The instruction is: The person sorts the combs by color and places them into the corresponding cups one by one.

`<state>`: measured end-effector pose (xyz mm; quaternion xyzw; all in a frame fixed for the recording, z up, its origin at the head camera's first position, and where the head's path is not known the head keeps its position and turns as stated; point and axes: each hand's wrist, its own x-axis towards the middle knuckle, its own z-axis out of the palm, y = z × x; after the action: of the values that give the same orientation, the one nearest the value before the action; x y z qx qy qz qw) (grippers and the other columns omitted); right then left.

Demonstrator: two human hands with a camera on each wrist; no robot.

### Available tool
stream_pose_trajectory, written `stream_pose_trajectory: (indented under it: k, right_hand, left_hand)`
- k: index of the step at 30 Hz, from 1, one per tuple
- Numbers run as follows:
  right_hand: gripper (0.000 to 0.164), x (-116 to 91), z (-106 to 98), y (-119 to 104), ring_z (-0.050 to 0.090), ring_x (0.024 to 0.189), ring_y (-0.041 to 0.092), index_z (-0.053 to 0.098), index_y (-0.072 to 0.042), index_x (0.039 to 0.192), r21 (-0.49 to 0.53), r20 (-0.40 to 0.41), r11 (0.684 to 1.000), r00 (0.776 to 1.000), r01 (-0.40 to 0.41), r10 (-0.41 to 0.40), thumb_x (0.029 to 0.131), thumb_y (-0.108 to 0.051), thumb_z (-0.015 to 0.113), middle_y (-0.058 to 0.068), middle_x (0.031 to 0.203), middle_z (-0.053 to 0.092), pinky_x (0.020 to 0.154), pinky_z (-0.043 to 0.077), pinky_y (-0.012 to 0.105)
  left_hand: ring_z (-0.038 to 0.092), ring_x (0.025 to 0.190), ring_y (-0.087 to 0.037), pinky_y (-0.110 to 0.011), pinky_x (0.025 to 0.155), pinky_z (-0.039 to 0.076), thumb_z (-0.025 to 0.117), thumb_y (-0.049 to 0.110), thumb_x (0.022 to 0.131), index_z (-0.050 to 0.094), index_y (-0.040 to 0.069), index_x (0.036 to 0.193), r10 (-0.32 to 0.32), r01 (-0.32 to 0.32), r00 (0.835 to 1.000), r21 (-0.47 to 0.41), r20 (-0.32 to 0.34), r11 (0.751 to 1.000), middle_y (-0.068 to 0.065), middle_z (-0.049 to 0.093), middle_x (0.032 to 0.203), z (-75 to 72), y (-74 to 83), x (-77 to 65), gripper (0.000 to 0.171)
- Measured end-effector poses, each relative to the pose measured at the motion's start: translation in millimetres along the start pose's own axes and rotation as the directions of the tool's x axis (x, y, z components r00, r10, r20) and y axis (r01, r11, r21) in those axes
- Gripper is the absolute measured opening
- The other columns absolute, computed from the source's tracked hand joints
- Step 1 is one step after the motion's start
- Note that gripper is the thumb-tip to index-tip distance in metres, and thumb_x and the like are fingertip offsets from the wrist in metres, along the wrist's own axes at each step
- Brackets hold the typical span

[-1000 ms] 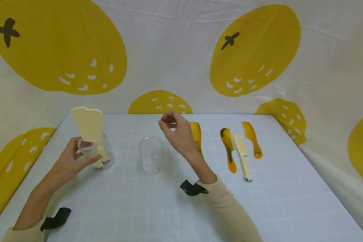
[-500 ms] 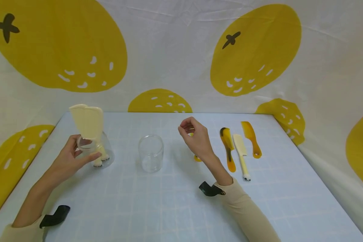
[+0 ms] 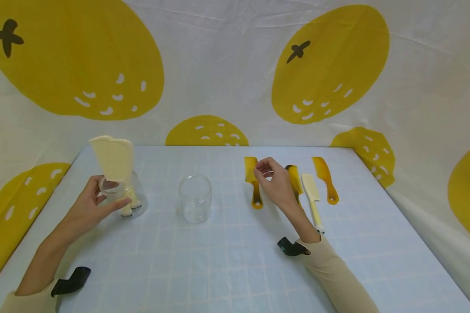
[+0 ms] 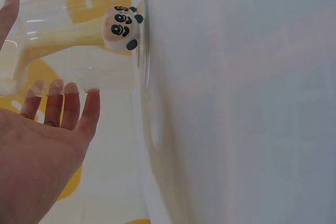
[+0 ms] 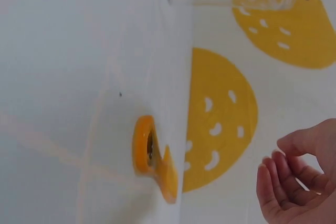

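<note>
My left hand (image 3: 84, 211) grips a clear glass cup (image 3: 142, 193) at the table's left, thumb on one side and fingers on the other. Two cream combs (image 3: 115, 158) stand in it, wide ends up. Through the glass in the left wrist view, panda-face handle ends (image 4: 119, 27) rest near the bottom. My right hand (image 3: 276, 180), loosely curled and holding nothing, hovers between an amber comb (image 3: 256, 193) and a dark-streaked amber comb (image 3: 295, 176), partly covering the latter. In the right wrist view that hand (image 5: 299, 177) is apart from the amber comb (image 5: 142, 145).
A second glass cup (image 3: 196, 200) stands upright mid-table with nothing visible inside. On the right lie a cream comb (image 3: 312, 191) with a panda end and another amber comb (image 3: 326, 178). A fruit-print cloth (image 3: 219, 65) hangs behind the pale blue table (image 3: 203, 269).
My right hand has moved right, from beside the second glass cup to over the combs, uncovering the nearest amber comb. The left hand stays on its glass cup.
</note>
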<state>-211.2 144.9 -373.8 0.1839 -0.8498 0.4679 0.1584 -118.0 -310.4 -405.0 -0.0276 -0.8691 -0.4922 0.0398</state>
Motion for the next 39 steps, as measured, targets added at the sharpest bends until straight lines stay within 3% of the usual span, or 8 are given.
stream_pose_trajectory:
  k: [6,13,15,19,24,27,31,39]
  right_hand:
    - [0.012,-1,-13,15,0.066,0.091,0.028,0.064,0.002,0.105,-0.031,-0.019,0.998,0.998,-0.057,0.057,0.095,-0.003,0.07,0.016,0.098,0.068,0.084,0.058,0.043]
    - [0.013,0,-26,31,0.068,0.088,0.032,0.064,0.005,0.105,-0.094,-0.056,0.994,0.997,-0.05,0.044,0.095,-0.002,0.07,0.018,0.096,0.07,0.083,0.059,0.047]
    - [0.014,1,-30,36,0.067,0.089,0.032,0.064,0.006,0.105,-0.112,-0.053,0.992,0.997,-0.064,0.058,0.095,-0.002,0.07,0.019,0.097,0.069,0.083,0.059,0.048]
    - [0.017,6,-40,48,0.066,0.091,0.033,0.064,0.006,0.107,-0.157,-0.056,0.983,0.994,-0.097,0.089,0.096,-0.005,0.069,0.02,0.099,0.068,0.086,0.058,0.048]
    - [0.019,11,-53,61,0.066,0.094,0.036,0.063,0.008,0.11,-0.197,-0.064,0.972,0.991,-0.131,0.121,0.096,-0.004,0.069,0.022,0.102,0.067,0.088,0.058,0.049]
    - [0.021,14,-59,66,0.065,0.096,0.037,0.062,0.009,0.112,-0.206,-0.054,0.967,0.988,-0.15,0.142,0.096,-0.004,0.067,0.024,0.105,0.067,0.089,0.058,0.049]
    - [0.025,13,-65,71,0.064,0.099,0.04,0.061,0.011,0.116,-0.237,-0.015,0.954,0.983,-0.183,0.184,0.097,-0.005,0.064,0.027,0.109,0.064,0.091,0.057,0.051]
    - [0.033,9,-81,77,0.06,0.107,0.042,0.056,0.009,0.125,-0.299,0.063,0.913,0.949,-0.276,0.308,0.1,-0.012,0.064,0.028,0.118,0.061,0.097,0.052,0.054]
  left_hand:
    - [0.036,0.12,-0.002,-0.071,0.116,0.02,0.073,0.022,0.098,0.027,0.011,0.142,-0.003,0.003,1.0,-0.008,0.002,1.0,-0.018,0.034,0.145,0.7,-0.7,-0.3,0.065]
    - [0.037,0.12,-0.002,-0.073,0.115,0.021,0.072,0.022,0.098,0.029,0.015,0.141,-0.004,0.004,1.0,-0.021,0.005,1.0,-0.017,0.034,0.145,1.2,-1.3,-1.6,0.061]
    - [0.037,0.121,-0.002,-0.061,0.121,0.024,0.072,0.023,0.098,0.028,0.016,0.142,-0.012,0.012,1.0,-0.003,0.004,1.0,-0.016,0.034,0.145,1.0,-1.8,-1.9,0.062]
    - [0.036,0.121,0.0,-0.057,0.123,0.023,0.072,0.023,0.098,0.027,0.015,0.142,-0.009,0.009,1.0,-0.004,0.007,1.0,-0.017,0.034,0.146,0.0,-0.9,-2.6,0.063]
    - [0.036,0.119,0.001,-0.065,0.12,0.021,0.072,0.023,0.098,0.028,0.015,0.142,-0.009,0.009,1.0,-0.005,0.003,1.0,-0.018,0.033,0.146,-0.1,0.9,-2.2,0.063]
    - [0.036,0.119,0.001,-0.042,0.123,0.027,0.072,0.024,0.098,0.028,0.018,0.141,-0.014,0.014,1.0,0.01,-0.002,1.0,-0.016,0.034,0.146,-0.7,-0.3,-2.6,0.062]
    - [0.037,0.119,0.003,-0.01,0.104,0.03,0.072,0.021,0.098,0.029,0.023,0.14,-0.002,0.002,1.0,0.009,-0.004,1.0,-0.013,0.033,0.146,-1.4,-2.9,-3.4,0.06]
    - [0.038,0.119,0.003,-0.008,0.102,0.031,0.072,0.021,0.098,0.031,0.028,0.138,0.024,-0.024,1.0,-0.004,-0.007,1.0,-0.012,0.034,0.143,0.3,-1.6,-2.9,0.058]
